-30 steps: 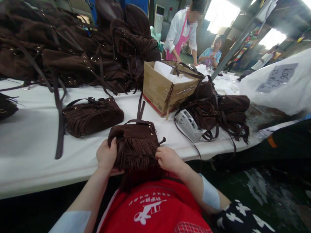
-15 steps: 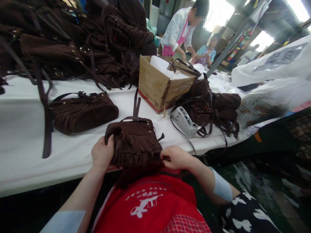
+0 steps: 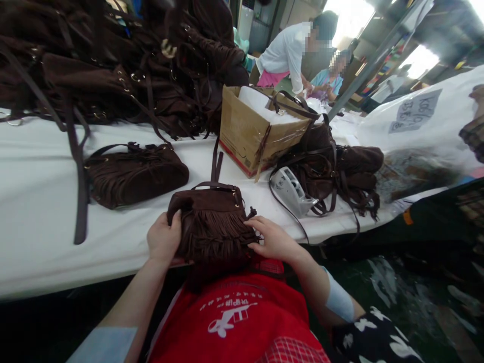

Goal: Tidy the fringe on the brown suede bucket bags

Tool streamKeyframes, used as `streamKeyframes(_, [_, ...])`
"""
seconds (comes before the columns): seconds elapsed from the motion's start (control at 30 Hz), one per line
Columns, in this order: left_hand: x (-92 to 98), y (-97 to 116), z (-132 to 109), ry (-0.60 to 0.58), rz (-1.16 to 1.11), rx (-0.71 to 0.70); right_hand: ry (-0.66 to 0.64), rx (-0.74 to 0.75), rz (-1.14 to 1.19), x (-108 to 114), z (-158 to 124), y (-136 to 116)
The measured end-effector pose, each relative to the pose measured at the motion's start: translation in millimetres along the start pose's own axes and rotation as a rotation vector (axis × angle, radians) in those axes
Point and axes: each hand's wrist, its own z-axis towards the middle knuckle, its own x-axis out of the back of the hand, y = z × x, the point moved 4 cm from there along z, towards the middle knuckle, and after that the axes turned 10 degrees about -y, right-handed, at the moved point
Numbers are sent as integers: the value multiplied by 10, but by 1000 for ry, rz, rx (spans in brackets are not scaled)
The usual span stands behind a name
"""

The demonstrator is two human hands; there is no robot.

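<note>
A dark brown fringed handbag [image 3: 214, 217] rests at the table's front edge, against the red apron [image 3: 242, 307]. My left hand [image 3: 165, 238] is closed on the bag's left end, thumb on the front and the other fingers hidden behind. At the right end, my right hand [image 3: 274, 239] has thumb and fingers apart, touching the tips of the fringe. A short tasselled cord sticks out just above those fingers. The bag's strap extends away from me over the white tabletop [image 3: 124, 237].
Another fringed handbag [image 3: 139, 174] lies to the left, below a large pile of brown bags [image 3: 151, 75]. A cardboard box [image 3: 244, 133], a grey tape dispenser [image 3: 289, 189] and more bags [image 3: 340, 166] are to the right. A co-worker [image 3: 283, 53] bends over behind the box.
My right hand has gone from pinching at the bag's lower right corner to fingers spread at the fringe, slightly higher. My left hand keeps its hold. The view has shifted slightly.
</note>
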Motion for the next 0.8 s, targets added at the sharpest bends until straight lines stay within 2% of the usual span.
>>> streamKeyframes(0.13, [11,3,-4,-10,-28,-14,54,-128,-46,-261,141,71])
streamKeyframes(0.23, [24,10,-15,-10,-46,-24,100,-167,15,-274,104,255])
streamKeyframes(0.37, [28,7,-26,-2,-75,-35,175,-178,44,-65,-72,540])
streamKeyframes(0.47, [24,1,-29,4,-69,-40,262,-240,-18,162,-200,717])
streamKeyframes(0.53, [22,-3,-27,12,-66,-46,266,-297,-89,278,-233,766])
streamKeyframes(0.63, [16,-16,-20,21,-55,-54,275,-308,-118,365,-180,661])
streamKeyframes(0.7, [8,-24,-14,21,-44,-60,276,-200,-37,337,-62,454])
streamKeyframes(0.8, [3,-24,-13,27,-34,-70,201,28,49,157,231,44])
